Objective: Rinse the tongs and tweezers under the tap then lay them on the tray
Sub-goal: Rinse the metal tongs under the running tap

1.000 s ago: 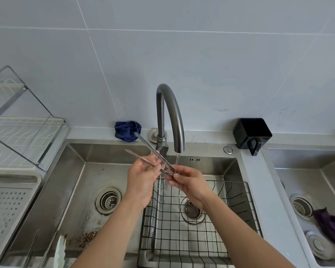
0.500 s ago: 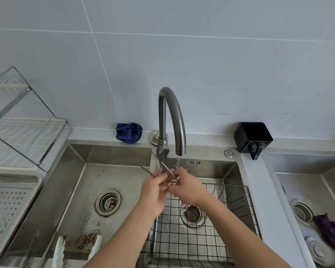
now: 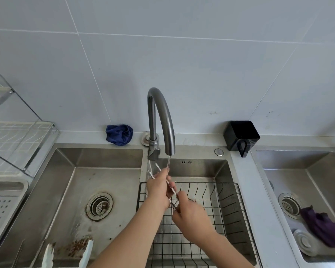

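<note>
Tweezers [image 3: 172, 190] held under tap [image 3: 163, 120] stream, over wire basket [image 3: 228, 206]. Left hand [image 3: 158, 188] grip closed on serrated end, right hand [image 3: 190, 217] grip closed on rear end. Tongs [image 3: 85, 254] lying in left sink basin [image 3: 66, 171].

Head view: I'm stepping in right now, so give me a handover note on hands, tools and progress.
Left hand and right hand both grip the metal tweezers under the running tap, above the wire basket.
White-tipped tongs lie in the left sink basin.
Perforated tray is at far left.
Done: tweezers being rinsed.
Left: tray the tweezers; rinse and tray the tongs.
</note>
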The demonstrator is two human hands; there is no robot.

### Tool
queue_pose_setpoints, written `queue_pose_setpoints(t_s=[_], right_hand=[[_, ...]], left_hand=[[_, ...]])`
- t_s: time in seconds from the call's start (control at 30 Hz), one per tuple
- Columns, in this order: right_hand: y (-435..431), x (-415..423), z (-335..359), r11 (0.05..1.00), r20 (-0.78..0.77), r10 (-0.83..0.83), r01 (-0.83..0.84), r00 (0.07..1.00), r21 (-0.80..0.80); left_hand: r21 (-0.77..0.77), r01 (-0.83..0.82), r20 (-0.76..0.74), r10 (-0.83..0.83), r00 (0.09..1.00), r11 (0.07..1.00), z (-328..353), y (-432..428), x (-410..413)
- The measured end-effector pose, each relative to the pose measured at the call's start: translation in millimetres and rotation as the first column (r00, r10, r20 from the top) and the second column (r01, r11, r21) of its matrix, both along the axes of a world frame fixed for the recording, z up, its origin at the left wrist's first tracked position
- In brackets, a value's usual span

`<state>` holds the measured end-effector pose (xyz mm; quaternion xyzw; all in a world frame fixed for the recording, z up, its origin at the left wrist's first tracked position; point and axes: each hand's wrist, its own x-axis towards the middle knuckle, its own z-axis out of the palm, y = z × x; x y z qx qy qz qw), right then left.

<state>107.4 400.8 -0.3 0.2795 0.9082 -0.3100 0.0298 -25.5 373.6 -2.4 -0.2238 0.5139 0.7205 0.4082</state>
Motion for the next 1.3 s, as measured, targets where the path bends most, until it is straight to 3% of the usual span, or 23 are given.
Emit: queue_pose_setpoints(t_s=[0.07,0.17,0.23,0.33,0.47,0.53,0.6,0.67,0.77,0.9,0.97,1.0,1.07,1.1,1.13,1.17,1.23,1.3], right_hand=[[-0.4,1.0,-3.3,0.999,-0.002,-0.016,0.016,1.0,0.048],[5.7,-0.2,-3.6,0.998,0.002,-0.026,0.026,1.0,0.059],[4.7,-4.7,-0.2,0.998,-0.005,-0.057,0.057,0.998,-0.01],[-0.2,-18.3,8.2,0.958,-0.068,-0.208,0.189,0.976,-0.216],[15.3,-42.1,12.7,0.923,-0.052,-0.266,0.239,0.962,-0.3],[27.5,-50.1,15.7,0.877,0.031,-0.203,0.196,0.979,-0.439],[36.9,-55.2,15.4,0.844,0.071,-0.135,0.152,0.988,-0.515],[41.9,-60.5,12.8,0.877,0.071,-0.13,0.148,0.989,-0.457],[42.4,-72.3,7.8,0.98,0.021,-0.114,0.116,0.993,-0.159],[34.3,-89.8,4.0,0.996,-0.024,-0.023,0.025,0.999,0.083],[33.3,-94.9,5.7,0.996,-0.036,0.043,-0.046,0.998,-0.082],[35.4,-95.8,8.3,0.949,-0.065,0.057,-0.074,0.996,-0.307],[43.0,-94.2,16.4,0.652,-0.073,0.099,-0.121,0.992,-0.749],[46.8,-92.9,20.6,0.504,-0.075,0.139,-0.136,0.987,-0.853],[48.9,-92.7,23.6,0.423,-0.078,0.172,-0.145,0.982,-0.894],[48.8,-94.1,25.8,0.412,-0.077,0.194,-0.152,0.978,-0.899],[42.2,-102.2,30.3,0.54,-0.045,0.173,-0.133,0.984,-0.831],[33.3,-109.8,32.1,0.79,-0.024,0.149,-0.134,0.989,-0.599]], left_hand=[[-0.144,-0.051,-0.132,0.032,0.991,0.988,-1.6,6.5,-3.4],[-0.173,-0.065,-0.223,0.025,0.975,0.983,0.1,12.1,-14.3],[-0.111,-0.031,-0.179,0.011,0.984,0.993,1.5,13.0,-18.8],[0.104,0.035,-0.031,-0.031,0.999,0.994,6.0,13.5,-27.3],[0.378,0.083,0.001,-0.09,0.996,0.922,16.4,10.7,-43.1],[0.418,0.167,-0.042,-0.164,0.985,0.893,22.9,8.2,-46.2],[0.349,0.234,-0.085,-0.218,0.972,0.907,23.9,5.7,-47.0],[0.206,0.233,-0.135,-0.208,0.969,0.951,22.5,4.7,-44.2],[0.006,0.137,-0.248,-0.131,0.96,0.991,21.9,3.4,-29.0],[0.185,-0.034,-0.189,0.069,0.98,0.982,25.5,-3.2,-26.2],[0.282,-0.015,-0.122,0.051,0.991,0.959,28.3,-12.8,-36.4],[0.324,0.035,-0.117,0.003,0.993,0.945,28.5,-19.4,-42.3],[0.406,0.158,-0.15,-0.105,0.983,0.9,28.2,-33.0,-52.1],[0.438,0.201,-0.171,-0.138,0.975,0.876,28.2,-38.8,-55.5],[0.456,0.214,-0.181,-0.146,0.973,0.864,28.0,-42.6,-57.8],[0.46,0.191,-0.171,-0.125,0.977,0.867,27.3,-44.5,-58.3],[0.408,0.057,-0.123,-0.007,0.992,0.911,25.7,-43.4,-54.7],[0.262,-0.11,-0.111,0.143,0.983,0.959,22.8,-37.1,-50.0]])
